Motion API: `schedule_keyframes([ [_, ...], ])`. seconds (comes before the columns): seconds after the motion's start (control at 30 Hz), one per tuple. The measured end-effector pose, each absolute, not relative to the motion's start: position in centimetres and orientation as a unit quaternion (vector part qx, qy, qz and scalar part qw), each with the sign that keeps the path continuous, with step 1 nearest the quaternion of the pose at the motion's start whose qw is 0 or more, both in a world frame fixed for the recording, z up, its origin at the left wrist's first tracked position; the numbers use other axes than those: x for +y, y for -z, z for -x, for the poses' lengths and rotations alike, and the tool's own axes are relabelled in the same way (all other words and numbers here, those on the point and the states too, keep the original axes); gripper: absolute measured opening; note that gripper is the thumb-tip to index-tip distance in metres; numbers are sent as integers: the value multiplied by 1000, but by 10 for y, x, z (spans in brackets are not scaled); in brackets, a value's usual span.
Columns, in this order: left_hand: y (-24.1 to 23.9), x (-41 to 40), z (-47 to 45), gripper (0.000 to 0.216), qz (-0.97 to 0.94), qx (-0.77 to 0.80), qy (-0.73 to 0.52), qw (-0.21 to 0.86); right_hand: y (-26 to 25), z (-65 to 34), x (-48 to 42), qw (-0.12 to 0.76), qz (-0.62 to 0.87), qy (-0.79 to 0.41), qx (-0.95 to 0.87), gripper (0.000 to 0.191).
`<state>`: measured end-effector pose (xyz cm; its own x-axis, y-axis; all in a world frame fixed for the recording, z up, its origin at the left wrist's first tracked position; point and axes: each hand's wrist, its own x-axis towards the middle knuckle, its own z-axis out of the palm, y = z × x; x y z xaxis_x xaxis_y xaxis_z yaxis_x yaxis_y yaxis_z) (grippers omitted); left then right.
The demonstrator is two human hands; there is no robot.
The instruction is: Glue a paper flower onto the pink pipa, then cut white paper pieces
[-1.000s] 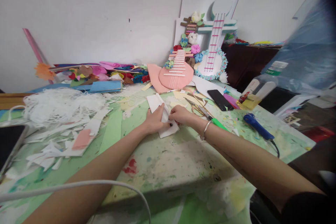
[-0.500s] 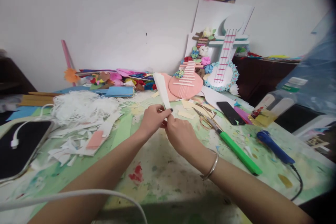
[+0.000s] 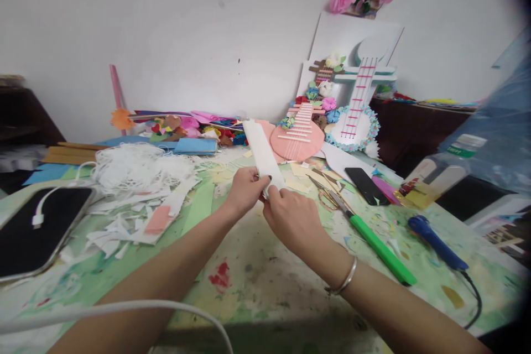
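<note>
Both hands hold a folded white paper strip [image 3: 262, 149] upright above the paint-stained table [image 3: 265, 271]. My left hand [image 3: 244, 191] pinches its lower end from the left, fingers closed. My right hand [image 3: 290, 218], a silver bangle on its wrist, grips the same lower end from the right. The strip's upper part leans away toward the wall.
Scissors [image 3: 326, 191] and a green-handled knife [image 3: 379, 249] lie right of my hands, then a black phone [image 3: 365, 185], a blue tool [image 3: 433, 240] and a bottle [image 3: 431, 174]. Paper scraps [image 3: 133, 199] and a tablet [image 3: 37, 229] lie left. Paper guitars [image 3: 327, 116] lean on the wall.
The white paper was lifted off the table and now stands upright between both hands. My hands moved nearer to me. The view has shifted.
</note>
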<state>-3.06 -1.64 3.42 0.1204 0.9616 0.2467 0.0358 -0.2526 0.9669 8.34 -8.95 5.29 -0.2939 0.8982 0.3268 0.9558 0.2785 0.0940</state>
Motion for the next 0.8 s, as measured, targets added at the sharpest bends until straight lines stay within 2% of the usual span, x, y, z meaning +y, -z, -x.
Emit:
schedule_keyframes([
  [0.07,-34,-13,33,16,-575,400,-521,488,-55,-97,-84,183,575,62,-795,16],
  [0.17,-32,-6,37,25,-545,376,-520,539,-53,-125,-69,346,550,-38,-759,13],
  [0.2,-30,-4,39,27,-539,370,-516,553,-51,-134,-64,387,556,-70,-732,17],
  [0.27,-26,-1,40,29,-533,365,-504,573,-44,-148,-55,437,565,-231,-660,34],
  [0.37,-18,2,41,30,-533,373,-481,588,-31,-158,-48,447,516,-493,-539,41],
  [0.43,-13,4,40,30,-537,381,-462,594,-23,-160,-46,443,481,-566,-502,34],
  [0.57,-5,7,38,29,-530,393,-427,619,-9,-163,-39,442,469,-590,-487,19],
  [0.8,5,9,39,19,-501,483,-282,660,6,-168,-29,378,561,-571,-465,6],
])
